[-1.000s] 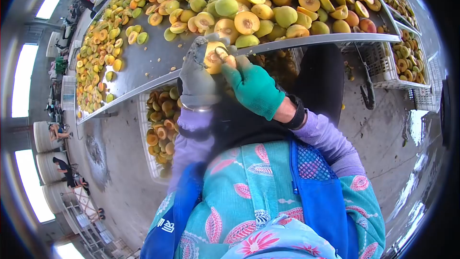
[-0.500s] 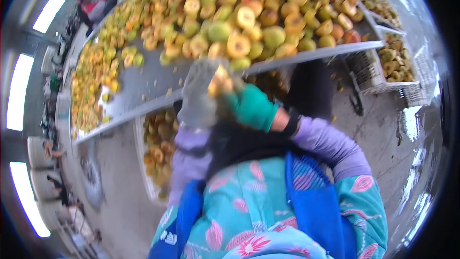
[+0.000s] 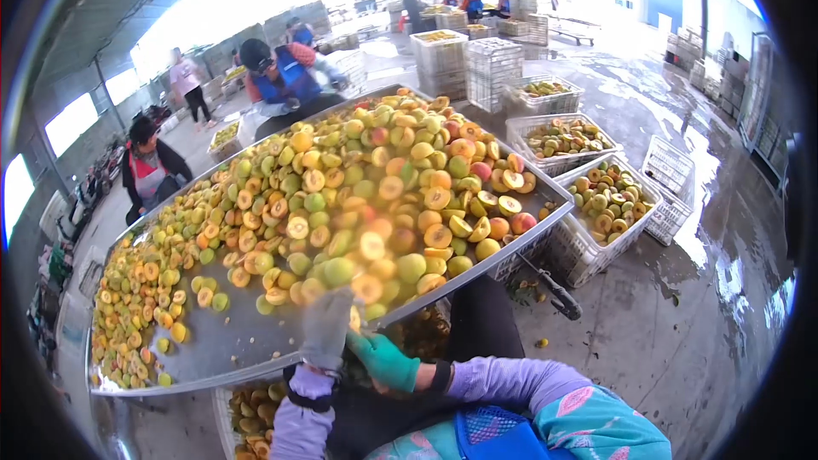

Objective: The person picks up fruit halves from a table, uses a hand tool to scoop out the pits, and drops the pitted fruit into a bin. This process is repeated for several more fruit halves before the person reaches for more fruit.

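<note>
A cut peach half (image 3: pixel 354 318) shows its orange flesh between my hands at the near edge of the metal table. My left hand (image 3: pixel 326 332), in a grey glove, is closed around it from the left. My right hand (image 3: pixel 385 359), in a green glove, is curled with its thumb end against the fruit; whatever lies inside its fingers is hidden. Just beyond my hands, a heap of halved peaches (image 3: pixel 319 204) covers much of the metal table (image 3: pixel 247 324), some cut side up with brown centres.
White crates of fruit (image 3: pixel 596 247) stand right of the table, with stacked crates (image 3: pixel 494 77) behind. Another crate of peaches (image 3: pixel 256 413) sits under the near edge. A co-worker in blue (image 3: pixel 285 77) bends across the table; another person (image 3: pixel 149 166) is at the left.
The view has tilted up, bringing the far side of the table and the hall into sight. My hands stay together around the fruit at the table's edge.
</note>
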A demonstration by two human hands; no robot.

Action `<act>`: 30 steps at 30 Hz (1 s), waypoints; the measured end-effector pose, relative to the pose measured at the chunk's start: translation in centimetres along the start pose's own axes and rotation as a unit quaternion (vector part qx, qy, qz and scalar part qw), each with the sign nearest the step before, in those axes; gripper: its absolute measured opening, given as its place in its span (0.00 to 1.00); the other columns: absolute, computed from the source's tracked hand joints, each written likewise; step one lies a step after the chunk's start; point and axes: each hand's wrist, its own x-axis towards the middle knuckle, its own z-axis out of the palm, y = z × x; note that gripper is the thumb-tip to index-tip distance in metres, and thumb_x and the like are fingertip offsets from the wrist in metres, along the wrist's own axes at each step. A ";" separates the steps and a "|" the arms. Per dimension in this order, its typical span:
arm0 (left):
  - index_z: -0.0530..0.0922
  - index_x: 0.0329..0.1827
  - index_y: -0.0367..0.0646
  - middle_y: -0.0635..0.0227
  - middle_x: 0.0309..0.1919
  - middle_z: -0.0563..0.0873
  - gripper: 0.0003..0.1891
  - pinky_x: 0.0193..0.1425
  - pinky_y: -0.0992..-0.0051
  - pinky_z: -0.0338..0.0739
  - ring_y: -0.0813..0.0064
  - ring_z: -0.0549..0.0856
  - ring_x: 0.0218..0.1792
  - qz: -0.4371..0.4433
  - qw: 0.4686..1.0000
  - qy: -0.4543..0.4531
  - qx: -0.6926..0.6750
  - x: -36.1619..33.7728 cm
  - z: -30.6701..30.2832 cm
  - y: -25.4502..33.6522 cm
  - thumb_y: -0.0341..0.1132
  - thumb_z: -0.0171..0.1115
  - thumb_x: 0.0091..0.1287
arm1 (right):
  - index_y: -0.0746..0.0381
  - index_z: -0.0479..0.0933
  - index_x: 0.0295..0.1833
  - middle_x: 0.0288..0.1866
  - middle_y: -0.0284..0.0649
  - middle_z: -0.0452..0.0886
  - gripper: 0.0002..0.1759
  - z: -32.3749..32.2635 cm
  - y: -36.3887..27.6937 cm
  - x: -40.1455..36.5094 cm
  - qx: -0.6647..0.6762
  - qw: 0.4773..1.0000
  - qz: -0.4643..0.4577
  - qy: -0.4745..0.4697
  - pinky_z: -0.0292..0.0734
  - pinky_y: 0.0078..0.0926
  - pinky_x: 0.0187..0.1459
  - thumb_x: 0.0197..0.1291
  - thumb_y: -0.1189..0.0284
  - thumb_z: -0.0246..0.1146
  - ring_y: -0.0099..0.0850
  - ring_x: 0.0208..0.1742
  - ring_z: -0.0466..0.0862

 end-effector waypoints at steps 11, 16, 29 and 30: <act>0.79 0.42 0.40 0.65 0.33 0.84 0.14 0.39 0.75 0.79 0.74 0.82 0.36 -0.068 0.891 -0.260 -0.367 -0.3 -2.3 1.3 0.43 0.58 0.71 | 0.53 0.70 0.37 0.19 0.25 0.64 0.16 0.6 -2.7 -2.9 0.422 0.841 0.128 -0.313 0.59 0.19 0.21 0.72 0.53 0.50 0.18 0.19 0.65; 0.79 0.46 0.43 0.68 0.35 0.85 0.13 0.41 0.73 0.79 0.74 0.83 0.36 -0.042 0.962 0.113 -0.244 -7.8 -0.6 -2.6 0.43 0.54 0.72 | 0.54 0.68 0.40 0.18 0.23 0.62 0.17 0.9 -3.0 -5.0 0.401 0.864 0.194 -0.234 0.56 0.21 0.17 0.73 0.52 0.47 0.18 0.14 0.61; 0.74 0.60 0.38 0.49 0.56 0.77 0.19 0.64 0.63 0.72 0.53 0.78 0.57 -0.242 0.845 0.002 0.476 -18.0 -15.1 -25.3 0.32 0.53 0.66 | 0.56 0.74 0.42 0.17 0.23 0.61 0.23 -2.0 0.4 -2.1 0.275 0.922 0.255 -0.101 0.58 0.21 0.17 0.75 0.50 0.42 0.19 0.13 0.61; 0.73 0.61 0.39 0.48 0.59 0.76 0.21 0.65 0.62 0.71 0.51 0.77 0.59 -0.324 0.873 0.002 0.364 -17.6 -14.4 -26.2 0.31 0.54 0.64 | 0.57 0.73 0.42 0.17 0.23 0.61 0.24 -1.6 0.0 -2.0 0.250 0.933 0.245 -0.082 0.58 0.21 0.16 0.75 0.51 0.42 0.18 0.12 0.61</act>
